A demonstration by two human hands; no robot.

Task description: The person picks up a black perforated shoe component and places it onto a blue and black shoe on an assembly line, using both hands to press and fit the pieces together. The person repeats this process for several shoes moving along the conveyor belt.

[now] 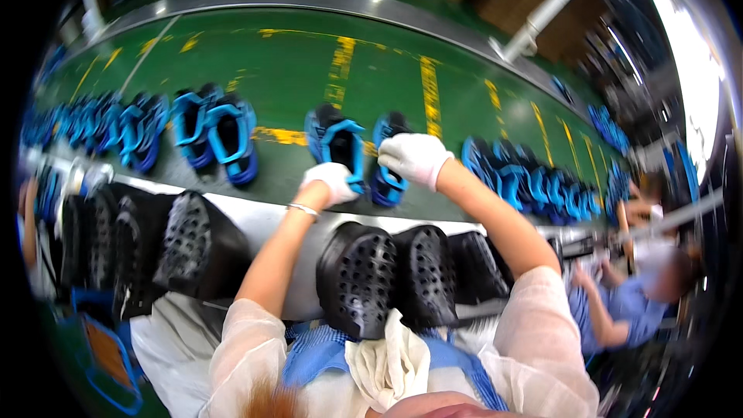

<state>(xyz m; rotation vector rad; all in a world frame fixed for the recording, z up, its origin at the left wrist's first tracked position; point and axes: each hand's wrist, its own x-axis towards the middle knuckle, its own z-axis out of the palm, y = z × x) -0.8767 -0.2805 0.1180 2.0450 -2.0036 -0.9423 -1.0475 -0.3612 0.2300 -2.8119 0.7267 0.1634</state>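
My left hand [331, 183], in a white glove, is closed on the near end of a black-and-blue shoe [343, 147]. Another shoe [317, 128] of the same kind touches its left side. To the right, my white-gloved right hand [416, 159] reaches over a second blue-trimmed shoe [388, 187]; its fingers are bent down onto the shoe's upper, and the glove hides part of their grip. The shoes rest on a green surface [294, 85] with yellow markings.
Black shoe-shaped pieces with round dimples [357, 275] stand along the pale near ledge [290, 220], between my forearms; more [205, 244] are at left. Rows of blue shoes [230, 143] extend left and right [526, 174]. A person in blue [619, 313] sits at right.
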